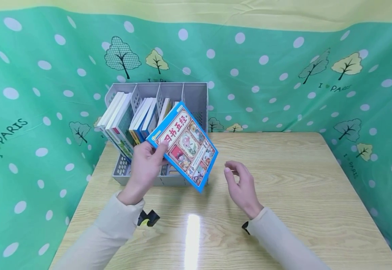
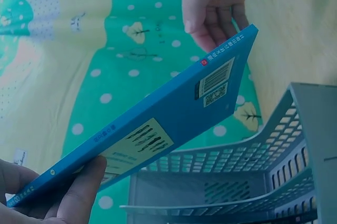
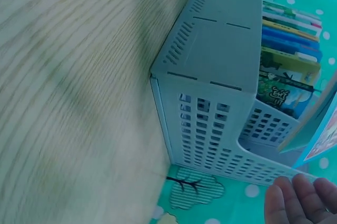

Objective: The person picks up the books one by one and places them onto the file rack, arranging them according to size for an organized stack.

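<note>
My left hand [image 1: 146, 161] grips a blue-bordered picture book [image 1: 189, 150] by one corner, thumb on the front cover and fingers behind it. Tilted, the book overlaps the front of a grey file organizer [image 1: 196, 93] in the head view. Its blue back cover [image 2: 184, 129], with a barcode, faces the left wrist camera. To the right of the book, my right hand [image 1: 243, 187] hovers over the table with loosely bent fingers and nothing in them. In the right wrist view, the fingers [image 3: 303, 200] show just below the book's edge.
Several books [image 1: 114, 116] lean in the organizer's left compartments; the rightmost compartment [image 2: 189, 187] holds none. The wooden table [image 1: 283, 168] runs up to a green dotted curtain [image 1: 266, 75] behind and at the sides. Black wrist gear [image 1: 150, 218] sits under my left sleeve.
</note>
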{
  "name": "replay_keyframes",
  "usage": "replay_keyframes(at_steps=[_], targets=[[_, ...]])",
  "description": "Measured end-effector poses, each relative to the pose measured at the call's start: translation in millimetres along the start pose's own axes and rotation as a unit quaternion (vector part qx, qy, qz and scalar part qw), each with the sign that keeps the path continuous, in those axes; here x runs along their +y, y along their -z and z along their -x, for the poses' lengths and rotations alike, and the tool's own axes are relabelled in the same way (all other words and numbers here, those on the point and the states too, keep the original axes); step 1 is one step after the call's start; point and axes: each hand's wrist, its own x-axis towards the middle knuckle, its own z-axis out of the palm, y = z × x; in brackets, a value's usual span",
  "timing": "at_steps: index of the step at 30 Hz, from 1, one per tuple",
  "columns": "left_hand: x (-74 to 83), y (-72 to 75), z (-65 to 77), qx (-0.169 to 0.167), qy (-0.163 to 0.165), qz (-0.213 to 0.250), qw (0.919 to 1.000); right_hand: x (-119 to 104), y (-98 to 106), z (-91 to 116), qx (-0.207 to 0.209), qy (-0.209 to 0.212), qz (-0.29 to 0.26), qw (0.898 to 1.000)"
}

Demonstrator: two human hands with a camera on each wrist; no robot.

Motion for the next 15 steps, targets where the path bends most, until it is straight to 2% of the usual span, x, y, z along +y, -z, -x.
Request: replay_keyframes(at_steps=[3, 8, 11, 15], targets=[[0.5, 4.0, -2.0, 0.010, -0.011, -0.010, 0.9998, 4, -5, -5, -0.018, -0.060, -0.029, 0.998], [2.5, 9.1, -4.8, 0.025, -0.029, -0.041, 0.9984, 12, -16, -9, -0.054, -0.146, -0.056, 0.986], [2.4, 10.5, -6.7, 0.031, -0.030, -0.052, 0.9977, 16, -24, -11, -0.070, -0.170, -0.058, 0.981], [0.1, 11.1, -10.3, 0.047, -0.029, -0.061, 0.9966, 23, -36, -12, -0.084, -0.183, -0.069, 0.977]])
